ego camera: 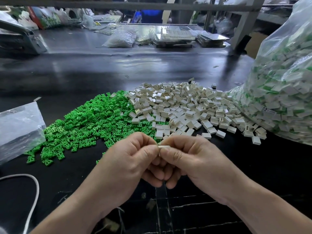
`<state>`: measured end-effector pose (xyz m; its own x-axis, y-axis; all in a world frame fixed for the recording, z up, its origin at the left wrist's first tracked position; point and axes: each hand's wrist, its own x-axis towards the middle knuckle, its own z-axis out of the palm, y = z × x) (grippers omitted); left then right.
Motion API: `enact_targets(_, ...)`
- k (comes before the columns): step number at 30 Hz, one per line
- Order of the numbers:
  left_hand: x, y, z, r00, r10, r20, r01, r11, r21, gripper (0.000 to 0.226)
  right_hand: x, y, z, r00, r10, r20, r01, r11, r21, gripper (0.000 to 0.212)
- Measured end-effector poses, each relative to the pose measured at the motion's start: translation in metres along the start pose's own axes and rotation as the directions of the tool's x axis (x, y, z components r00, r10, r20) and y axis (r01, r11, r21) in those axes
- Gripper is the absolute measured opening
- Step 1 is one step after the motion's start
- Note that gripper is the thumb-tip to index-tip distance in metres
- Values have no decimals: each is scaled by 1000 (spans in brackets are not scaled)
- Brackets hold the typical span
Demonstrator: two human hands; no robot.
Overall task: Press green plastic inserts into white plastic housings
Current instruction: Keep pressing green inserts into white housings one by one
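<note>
My left hand (131, 159) and my right hand (190, 157) meet above the near edge of the black table, fingers curled. Together they pinch one small white housing (163, 146) between thumbs and forefingers; only its top edge shows. Whether a green insert sits in it is hidden by my fingers. Beyond my hands a heap of green inserts (89, 122) spreads to the left. A heap of white housings (185, 107) lies to the right of it, the two piles touching in the middle.
A large clear bag (283, 92) stuffed with white and green parts bulges at the right. A flat clear bag (18, 129) lies at the left edge. A white cable (34, 196) curves near the front left. Trays and bags crowd the far table (168, 38).
</note>
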<state>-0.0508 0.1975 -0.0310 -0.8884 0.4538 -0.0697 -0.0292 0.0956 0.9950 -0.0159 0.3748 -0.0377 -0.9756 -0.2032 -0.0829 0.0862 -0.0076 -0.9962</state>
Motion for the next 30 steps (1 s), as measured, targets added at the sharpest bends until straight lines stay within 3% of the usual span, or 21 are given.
enact_targets(5, 0, 2, 3, 999, 48, 3, -48, 996, -69, 18, -3, -2, 1, 999, -52, 0, 52, 998, 40, 20)
enact_targets(8, -1, 0, 3, 996, 81, -33, -82, 997, -15, 21, -3, -1, 5, 998, -58, -26, 60, 997, 45, 24)
enact_targets(12, 0, -3, -7, 980, 171, -98, -166, 984, 63, 44, -5, -5, 9, 999, -29, -12, 30, 999, 30, 24)
enact_targets(15, -3, -5, 6, 997, 83, -10, -83, 973, -216, 74, -9, -4, 27, 996, 41, 77, -47, 996, 80, 24)
enact_targets(18, -6, -6, 24, 998, -21, 64, 42, 935, -351, 80, -14, -1, 41, 993, 63, 102, -62, 998, -17, 27)
enact_targets(22, -6, -10, 31, 998, -15, -59, -5, 945, -326, 76, -15, -3, 41, 999, 35, 27, -30, 986, -164, 25)
enact_targets(30, -10, 1, 40, 975, 10, -224, -90, 932, -351, 74, -19, -8, 43, 999, -45, -12, 41, 971, -235, 19)
